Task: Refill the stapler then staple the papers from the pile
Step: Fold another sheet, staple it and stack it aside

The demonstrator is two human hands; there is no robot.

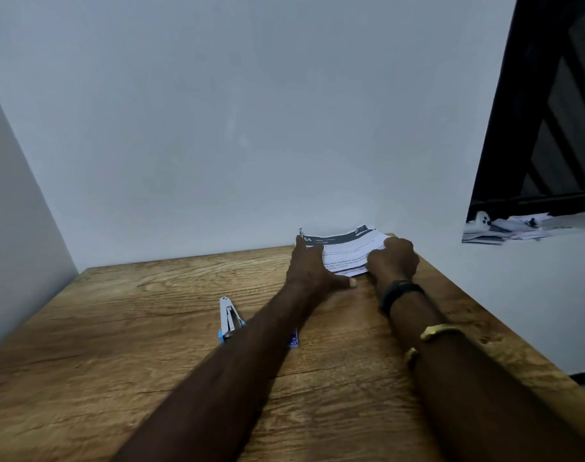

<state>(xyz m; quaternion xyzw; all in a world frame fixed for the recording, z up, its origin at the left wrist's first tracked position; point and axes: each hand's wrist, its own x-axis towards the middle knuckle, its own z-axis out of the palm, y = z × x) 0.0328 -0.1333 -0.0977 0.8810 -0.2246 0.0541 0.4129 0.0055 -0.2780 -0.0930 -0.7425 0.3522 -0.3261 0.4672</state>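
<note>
The top sheet of the white printed paper pile carries a dark header band with a white "64" at its left end; the smaller lettering beside it and the black lines of text below are too blurred for me to read. The pile lies at about one o'clock on the brown wood-grain table, against the pale grey wall at the table's far edge.

My left hand lies on the pile's left side, palm down, fingers stretched to the far corner by the "64", thumb splayed along the near edge with its tip on the wood. My right hand is curled over the pile's right side, knuckles up, fingers closed onto the sheets. Both forearms reach straight out, the right one wearing a black wristband and a gold bangle.

The light-blue and silver stapler lies at eleven o'clock from my left forearm, just beside it, its top swung open. A small blue box, partly hidden by that forearm, shows on its other side; its print is unreadable.
</note>
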